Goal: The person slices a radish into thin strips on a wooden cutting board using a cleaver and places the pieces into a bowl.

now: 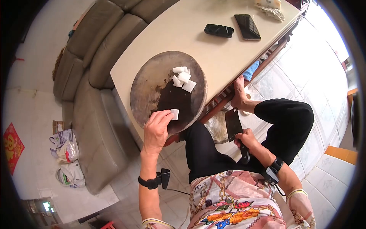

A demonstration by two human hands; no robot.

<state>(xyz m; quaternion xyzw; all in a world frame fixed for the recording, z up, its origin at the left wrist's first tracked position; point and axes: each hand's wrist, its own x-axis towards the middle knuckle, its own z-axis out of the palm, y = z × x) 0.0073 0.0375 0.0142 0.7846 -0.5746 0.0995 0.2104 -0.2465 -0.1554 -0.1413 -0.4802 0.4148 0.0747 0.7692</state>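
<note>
A round wooden chopping board (146,82) lies on the table, with a dark wet patch over its middle. At its near edge my left hand (157,126) has its fingers pressed together on a small white square piece (175,114) of food. Several more white pieces (184,78) sit in a loose pile towards the far right of the board. My right hand (247,140) is wrapped round the black handle of a cleaver (233,124), whose dark blade points away from me over my lap, off the board.
The cream table (183,38) carries a black case (219,31), a phone (247,27) and a pack of tissues (268,4) farther off. A grey leather sofa (101,126) curves along the left. Bags (68,152) stand on the floor beyond it. Below the table edge is a basin (218,128).
</note>
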